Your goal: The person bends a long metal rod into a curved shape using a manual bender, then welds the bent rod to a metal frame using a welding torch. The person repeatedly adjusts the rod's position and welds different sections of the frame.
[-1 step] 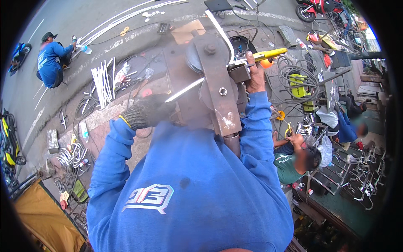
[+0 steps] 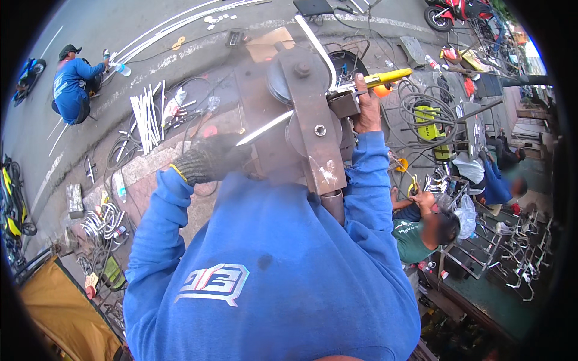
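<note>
In front of my chest stands a rusty metal tube bender (image 2: 313, 114) with two round rollers between its plates. A white metal tube (image 2: 265, 129) sticks out of it on the left. Another white length (image 2: 316, 45), bent near its lower end, rises past the upper roller. My right hand (image 2: 366, 108), bare, is closed at the bender's right side, thumb over a yellow-handled tool (image 2: 385, 78); its other fingers are partly hidden. My left hand (image 2: 211, 159), in a dark knit glove, is beside the tube's left end. Its fingers are too blurred to show whether they grip it.
A bundle of white tubes (image 2: 146, 120) and cables lie to the left. A coiled hose (image 2: 415, 108) and a green machine (image 2: 428, 123) are at the right. One person in blue (image 2: 75, 90) crouches far left; another in green (image 2: 415, 240) sits close by on the right.
</note>
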Motion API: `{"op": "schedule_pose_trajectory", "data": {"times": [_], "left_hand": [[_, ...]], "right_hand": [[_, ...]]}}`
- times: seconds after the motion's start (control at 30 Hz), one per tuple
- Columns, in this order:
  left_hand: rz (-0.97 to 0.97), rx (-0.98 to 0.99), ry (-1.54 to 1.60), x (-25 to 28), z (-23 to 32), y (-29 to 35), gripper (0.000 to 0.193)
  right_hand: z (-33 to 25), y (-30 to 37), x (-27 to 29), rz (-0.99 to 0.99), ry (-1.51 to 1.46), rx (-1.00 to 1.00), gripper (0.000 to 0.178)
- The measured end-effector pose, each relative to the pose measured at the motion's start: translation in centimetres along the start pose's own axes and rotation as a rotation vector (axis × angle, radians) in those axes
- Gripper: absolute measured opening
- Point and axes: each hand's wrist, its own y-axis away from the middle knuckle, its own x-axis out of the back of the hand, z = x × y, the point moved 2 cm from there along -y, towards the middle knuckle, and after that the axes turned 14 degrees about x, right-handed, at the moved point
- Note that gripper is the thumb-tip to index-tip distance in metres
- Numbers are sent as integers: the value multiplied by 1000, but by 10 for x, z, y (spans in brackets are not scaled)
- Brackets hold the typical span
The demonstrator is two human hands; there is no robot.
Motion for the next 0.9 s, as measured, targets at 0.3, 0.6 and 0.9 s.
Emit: {"op": "schedule_pose_trajectory", "data": {"times": [0.3,0.6,0.9], "left_hand": [[65,6,-65,-2,-17,2,44],[-9,205,174,-17,-26,5,42],[-675,446,574,-1,-37,-13,51]], "right_hand": [[-11,5,7,54,54,-18,69],[-21,-2,8,33,32,-21,54],[-19,0,14,-1,-278,-124,41]]}}
